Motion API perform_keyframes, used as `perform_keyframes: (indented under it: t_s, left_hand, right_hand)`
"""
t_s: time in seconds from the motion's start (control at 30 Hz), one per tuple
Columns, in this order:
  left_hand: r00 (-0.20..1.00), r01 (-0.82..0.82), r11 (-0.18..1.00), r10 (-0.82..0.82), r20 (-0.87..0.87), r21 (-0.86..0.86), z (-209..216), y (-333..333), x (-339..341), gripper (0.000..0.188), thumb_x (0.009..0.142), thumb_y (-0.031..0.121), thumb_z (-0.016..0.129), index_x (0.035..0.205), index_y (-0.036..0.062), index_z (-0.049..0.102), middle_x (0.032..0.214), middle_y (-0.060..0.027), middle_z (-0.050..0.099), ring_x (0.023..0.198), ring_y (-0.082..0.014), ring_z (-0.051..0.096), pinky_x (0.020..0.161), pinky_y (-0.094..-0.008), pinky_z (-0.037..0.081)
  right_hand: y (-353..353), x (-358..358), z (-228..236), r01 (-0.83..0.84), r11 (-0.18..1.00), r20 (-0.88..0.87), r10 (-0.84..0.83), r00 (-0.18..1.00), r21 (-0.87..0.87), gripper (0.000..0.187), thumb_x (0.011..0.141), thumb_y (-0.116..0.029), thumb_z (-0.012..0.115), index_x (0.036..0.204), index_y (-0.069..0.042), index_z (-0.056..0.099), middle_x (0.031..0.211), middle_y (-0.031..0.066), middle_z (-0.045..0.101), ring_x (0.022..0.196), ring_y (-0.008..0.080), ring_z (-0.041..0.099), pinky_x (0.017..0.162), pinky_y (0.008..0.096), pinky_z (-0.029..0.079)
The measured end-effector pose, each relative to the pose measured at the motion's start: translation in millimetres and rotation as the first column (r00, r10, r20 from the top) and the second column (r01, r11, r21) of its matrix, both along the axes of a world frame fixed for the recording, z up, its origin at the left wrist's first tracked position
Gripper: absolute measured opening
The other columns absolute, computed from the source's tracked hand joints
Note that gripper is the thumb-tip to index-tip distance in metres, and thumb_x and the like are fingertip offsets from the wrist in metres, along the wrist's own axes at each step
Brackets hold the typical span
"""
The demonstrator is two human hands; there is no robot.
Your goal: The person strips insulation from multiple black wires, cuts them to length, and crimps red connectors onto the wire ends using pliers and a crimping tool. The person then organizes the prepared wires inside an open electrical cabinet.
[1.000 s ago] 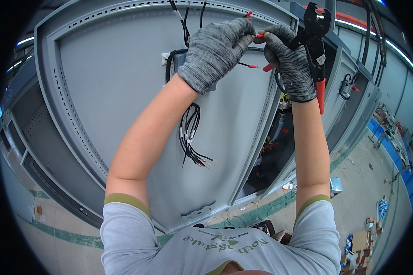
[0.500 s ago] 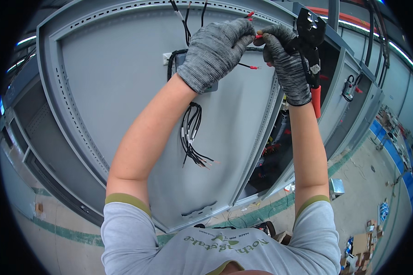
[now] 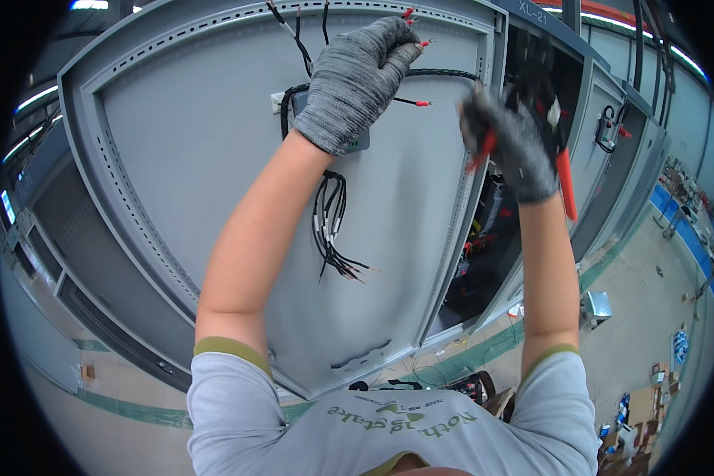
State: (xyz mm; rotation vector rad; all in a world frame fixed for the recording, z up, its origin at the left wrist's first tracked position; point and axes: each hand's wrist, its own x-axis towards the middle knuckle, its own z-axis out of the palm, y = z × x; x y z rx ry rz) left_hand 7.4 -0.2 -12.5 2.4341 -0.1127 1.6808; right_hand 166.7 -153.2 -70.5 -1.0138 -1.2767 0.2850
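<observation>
My left hand (image 3: 353, 87), in a grey knit glove, is raised before a grey metal cabinet door (image 3: 389, 293). Its thumb and fingers pinch a wire ending in a red insulated fork terminal (image 3: 426, 43). Another black wire with a red terminal (image 3: 423, 104) sticks out just below that hand. My gloved right hand (image 3: 516, 147), smeared by motion, is apart to the right with crimping pliers; one red handle (image 3: 566, 182) shows beside the wrist and the dark jaws blur above. A red blur near its fingers cannot be made out. Partly behind my left hand is a small grey box (image 3: 361, 143).
A bundle of black wires with bare ends (image 3: 331, 222) hangs from the door below the box. A black wrapped cable (image 3: 444, 74) runs across the upper door. To the right stands an open cabinet (image 3: 484, 254); cardboard pieces (image 3: 641, 404) lie on the floor.
My right hand has drawn away from the left fingertips, moving down and right with the pliers. My left hand still pinches at the wire. The view has shifted slightly.
</observation>
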Motion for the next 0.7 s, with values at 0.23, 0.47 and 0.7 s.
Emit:
perform_keyframes:
  t_s: [0.23,0.47,0.7]
  left_hand:
    - [0.999,0.045,0.995,-0.046,-0.010,-0.084,6,-7,1,0.018,0.091,0.018,0.063,0.100,0.0020,0.066,0.082,-0.0034,0.065,0.079,-0.0085,0.059,0.077,-0.0255,0.049]
    - [0.989,0.146,0.962,-0.145,0.021,-0.229,3,-8,0,0.018,0.091,0.019,0.064,0.099,0.0037,0.068,0.082,-0.0008,0.065,0.076,-0.0069,0.055,0.074,-0.0237,0.046]
    - [0.986,0.161,0.945,-0.165,0.010,-0.284,7,-14,2,0.018,0.090,0.020,0.066,0.099,0.0042,0.068,0.085,0.0007,0.065,0.077,-0.0067,0.053,0.074,-0.0228,0.044]
  right_hand:
    - [-89,32,-292,0.170,0.596,0.236,0.034,0.971,-0.785,0.038,0.082,-0.029,0.069,0.108,-0.003,0.060,0.084,0.0133,0.063,0.076,0.0238,0.060,0.071,0.0336,0.048]
    - [-168,-27,-300,0.612,0.500,0.641,-0.138,0.755,-0.613,0.071,0.072,-0.017,0.078,0.127,0.006,0.041,0.101,0.0269,0.061,0.095,0.0412,0.061,0.083,0.0424,0.049]
    - [-194,-30,-284,-0.338,0.529,-0.488,-0.171,0.856,-0.779,0.046,0.086,-0.012,0.068,0.128,-0.002,0.052,0.090,0.0082,0.061,0.077,0.0151,0.058,0.065,0.0276,0.049]
